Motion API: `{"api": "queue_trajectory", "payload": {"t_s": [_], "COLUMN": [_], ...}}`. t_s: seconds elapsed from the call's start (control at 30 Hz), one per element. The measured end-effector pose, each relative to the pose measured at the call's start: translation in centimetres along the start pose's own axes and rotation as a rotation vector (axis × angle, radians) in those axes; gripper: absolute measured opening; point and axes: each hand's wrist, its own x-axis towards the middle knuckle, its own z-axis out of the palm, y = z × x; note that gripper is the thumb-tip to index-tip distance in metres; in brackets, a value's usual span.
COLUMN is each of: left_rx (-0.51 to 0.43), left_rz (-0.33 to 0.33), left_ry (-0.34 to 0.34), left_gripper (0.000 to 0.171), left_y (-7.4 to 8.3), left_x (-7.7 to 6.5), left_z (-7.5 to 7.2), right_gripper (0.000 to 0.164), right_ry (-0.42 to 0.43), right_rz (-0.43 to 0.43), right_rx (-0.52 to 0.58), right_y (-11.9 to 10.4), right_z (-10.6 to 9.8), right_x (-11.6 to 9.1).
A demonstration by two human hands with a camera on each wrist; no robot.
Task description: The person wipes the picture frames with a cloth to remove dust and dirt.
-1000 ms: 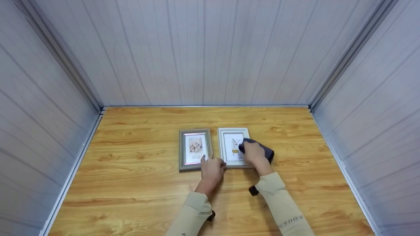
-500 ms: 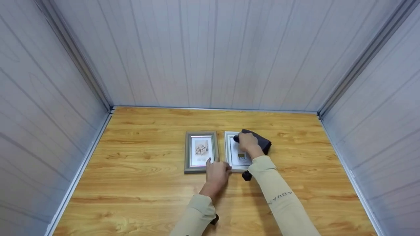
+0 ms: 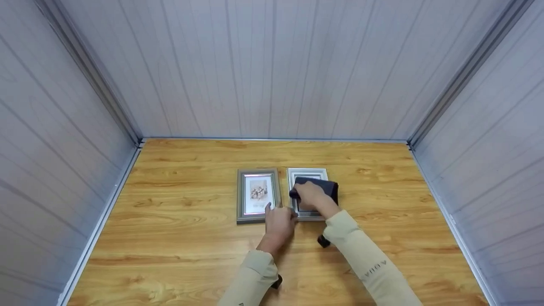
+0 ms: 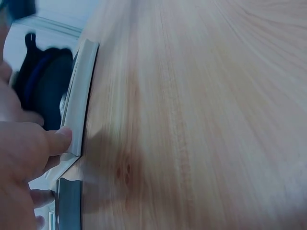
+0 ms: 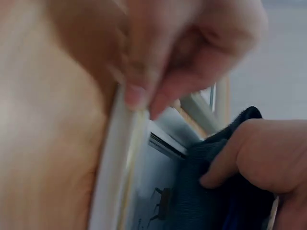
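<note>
My right hand grips a folded dark blue cloth and holds it flat over a white picture frame. Most of that frame's picture is covered by the cloth; part of a plant-stand drawing shows in the right wrist view. With thumb and finger, my left hand pinches the white frame's near left corner, the thumb on its front edge. Its other fingers reach over the near right corner of a grey-brown picture frame, which lies just to the left, a flower picture behind its glass.
Both frames lie on a wood-grain tabletop. Pale panelled walls enclose it at the back, left and right, with metal strips along the edges. A black wrist-camera piece hangs below my right sleeve.
My right hand first moved the cloth up over the white frame, then down and left, now across its middle. The left hand stays at the frame's corner. The head view shifted slightly.
</note>
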Motion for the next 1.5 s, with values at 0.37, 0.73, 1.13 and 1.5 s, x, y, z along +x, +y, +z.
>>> {"api": "queue_trajectory", "payload": {"t_s": [0.37,0.73,1.13,1.5], "left_rx": [0.050,-0.017,0.071,-0.010], "left_rz": [0.009,0.021,-0.034,-0.033], "left_ry": [0.018,-0.026,-0.023,-0.022], "left_gripper": [0.013,0.007,0.012,0.007], "left_y": [-0.2,0.5,-0.7,-0.5], "left_x": [-0.3,-0.6,-0.4,-0.2], "left_z": [-0.2,0.0,0.2,0.5], "right_gripper": [0.015,0.032,0.037,0.043], "right_ry": [0.016,0.129,-0.034,0.144], "right_rz": [-0.022,0.119,-0.073,0.130], "right_rx": [-0.004,0.033,0.155,0.027], "right_y": [-1.0,1.0,-1.0,3.0], "right_z": [-0.1,-0.1,1.0,3.2], "right_x": [-1.3,3.0,-3.5,-0.6]}}
